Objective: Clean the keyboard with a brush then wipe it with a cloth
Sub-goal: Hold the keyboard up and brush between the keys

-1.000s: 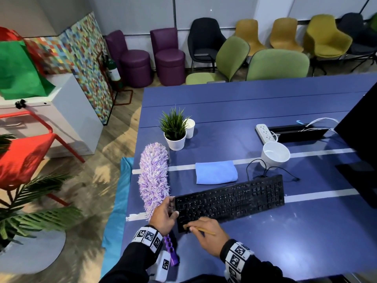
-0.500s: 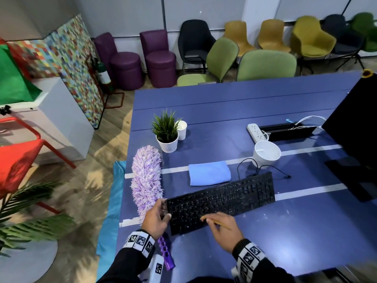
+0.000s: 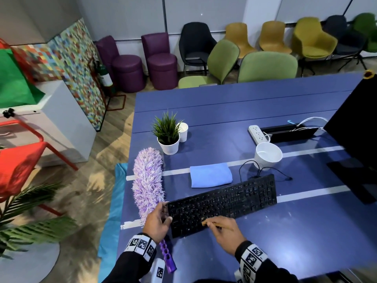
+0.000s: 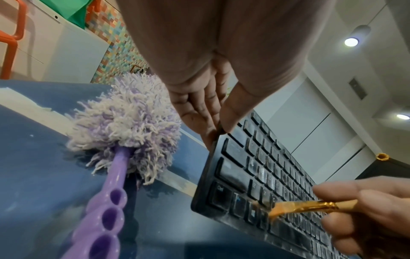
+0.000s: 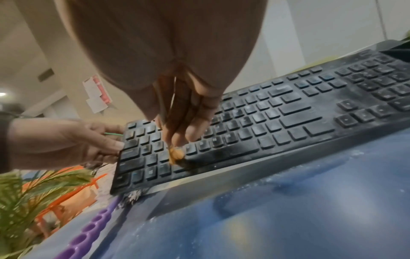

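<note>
A dusty black keyboard lies slanted on the blue table. My left hand grips its left end, thumb on the keys and fingers on the edge. My right hand pinches a small wooden-handled brush; its orange bristles touch the bottom-left keys of the keyboard. A folded light-blue cloth lies just behind the keyboard.
A purple fluffy duster lies left of the keyboard, its handle by my left wrist. Behind stand a potted plant, a paper cup, a white mug, a power strip and a dark monitor at right.
My right hand with the brush has shifted slightly right along the lower-left keys. The left hand keeps its hold on the keyboard's end. My head view has shifted.
</note>
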Demonstrator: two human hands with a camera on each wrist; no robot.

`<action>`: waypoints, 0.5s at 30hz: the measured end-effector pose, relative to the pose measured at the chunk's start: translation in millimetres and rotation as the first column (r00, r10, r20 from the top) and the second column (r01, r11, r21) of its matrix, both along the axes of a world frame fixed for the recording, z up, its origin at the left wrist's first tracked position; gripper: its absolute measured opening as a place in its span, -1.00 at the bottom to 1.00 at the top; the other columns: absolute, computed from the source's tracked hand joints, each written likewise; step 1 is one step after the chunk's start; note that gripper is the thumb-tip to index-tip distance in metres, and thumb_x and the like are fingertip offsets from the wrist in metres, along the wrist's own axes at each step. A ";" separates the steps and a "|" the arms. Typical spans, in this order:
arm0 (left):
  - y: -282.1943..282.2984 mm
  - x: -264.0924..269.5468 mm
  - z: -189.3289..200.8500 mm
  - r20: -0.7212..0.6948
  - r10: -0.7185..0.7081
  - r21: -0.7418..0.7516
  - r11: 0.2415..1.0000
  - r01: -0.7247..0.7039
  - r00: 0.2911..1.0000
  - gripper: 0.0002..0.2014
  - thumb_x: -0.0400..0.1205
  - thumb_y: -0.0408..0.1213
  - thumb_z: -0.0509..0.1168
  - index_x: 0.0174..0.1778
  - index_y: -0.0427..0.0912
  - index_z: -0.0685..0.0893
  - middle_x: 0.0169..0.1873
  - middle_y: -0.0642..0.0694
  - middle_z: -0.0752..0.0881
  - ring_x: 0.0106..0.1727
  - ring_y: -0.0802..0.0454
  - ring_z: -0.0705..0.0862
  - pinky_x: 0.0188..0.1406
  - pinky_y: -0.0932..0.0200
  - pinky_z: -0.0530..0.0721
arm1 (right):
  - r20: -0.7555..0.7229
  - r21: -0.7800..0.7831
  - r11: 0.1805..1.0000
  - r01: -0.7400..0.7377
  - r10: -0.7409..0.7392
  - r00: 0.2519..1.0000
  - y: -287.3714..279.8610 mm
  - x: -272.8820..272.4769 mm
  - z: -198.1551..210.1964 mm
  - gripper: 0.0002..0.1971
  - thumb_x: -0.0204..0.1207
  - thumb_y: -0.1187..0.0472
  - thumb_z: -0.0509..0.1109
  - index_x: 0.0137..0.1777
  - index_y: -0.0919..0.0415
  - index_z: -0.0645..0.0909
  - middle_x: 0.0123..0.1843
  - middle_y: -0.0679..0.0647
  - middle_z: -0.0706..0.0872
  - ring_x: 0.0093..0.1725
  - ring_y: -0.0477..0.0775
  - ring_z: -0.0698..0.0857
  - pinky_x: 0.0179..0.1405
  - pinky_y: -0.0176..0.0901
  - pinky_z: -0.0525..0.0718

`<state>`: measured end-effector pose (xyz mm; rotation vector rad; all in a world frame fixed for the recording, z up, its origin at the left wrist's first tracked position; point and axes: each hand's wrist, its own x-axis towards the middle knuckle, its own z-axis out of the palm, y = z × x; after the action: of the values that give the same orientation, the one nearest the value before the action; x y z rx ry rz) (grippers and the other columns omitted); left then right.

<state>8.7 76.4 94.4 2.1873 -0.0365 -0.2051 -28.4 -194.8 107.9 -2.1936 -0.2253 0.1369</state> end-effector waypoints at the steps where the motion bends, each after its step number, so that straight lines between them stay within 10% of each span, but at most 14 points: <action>1: -0.1 0.9 1.2 0.003 0.003 0.004 1.000 -0.003 1.000 -0.55 0.48 -0.35 0.37 0.15 0.24 0.47 -0.10 0.09 0.81 -0.14 0.17 0.79 0.04 0.03 0.75 | 0.031 0.003 1.000 -0.012 0.012 0.999 3.8 -1.6 0.0 -0.70 0.59 -0.10 0.25 0.06 -0.01 0.76 -0.10 -0.29 0.73 -0.10 -0.34 0.68 -0.04 -0.40 0.67; 4: 0.0 1.8 2.2 0.009 -0.002 0.007 1.000 0.001 1.000 -0.54 0.47 -0.35 0.36 0.14 0.28 0.46 -0.18 0.20 0.78 -0.17 0.15 0.78 0.01 0.09 0.74 | 0.051 -0.030 0.991 -0.130 0.131 0.990 16.0 -6.1 1.7 -0.60 0.60 -0.17 0.20 0.18 0.01 0.72 -0.12 -0.42 0.60 -0.13 -0.45 0.58 -0.04 -0.52 0.56; 8: -0.5 0.9 2.4 0.002 -0.003 0.005 1.000 0.003 1.000 -0.53 0.50 -0.45 0.38 0.15 0.20 0.47 -0.19 0.24 0.74 -0.19 0.15 0.77 -0.02 0.13 0.73 | 0.122 -0.014 0.995 0.095 -0.092 0.988 5.0 -1.6 -2.4 -0.81 0.58 0.12 0.32 0.00 0.04 0.78 -0.14 -0.31 0.70 -0.14 -0.35 0.67 -0.04 -0.33 0.70; 12: -2.5 -1.5 5.3 0.003 0.002 0.019 1.000 -0.002 1.000 -0.55 0.52 -0.47 0.39 0.12 0.18 0.48 -0.16 0.10 0.77 -0.18 0.24 0.76 -0.06 0.15 0.71 | 0.021 -0.100 0.992 -0.082 0.085 0.996 13.5 -3.8 -0.1 -0.52 0.56 -0.28 0.10 0.15 -0.04 0.72 -0.10 -0.11 0.73 -0.15 -0.25 0.63 -0.05 -0.32 0.68; 15: -2.1 -1.5 6.6 0.002 -0.010 0.000 1.000 0.010 1.000 -0.52 0.53 -0.48 0.39 0.11 0.23 0.47 -0.16 0.09 0.78 -0.18 0.26 0.76 -0.06 0.20 0.68 | 0.053 -0.127 0.990 -0.063 0.070 0.996 5.0 0.6 2.1 -0.75 0.60 -0.01 0.25 0.08 -0.05 0.74 -0.14 -0.32 0.67 -0.16 -0.37 0.58 -0.04 -0.39 0.61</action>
<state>7.2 74.3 101.1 2.1872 -0.0479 -0.2088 -27.8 -189.9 110.0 -2.3180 -0.3303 0.1280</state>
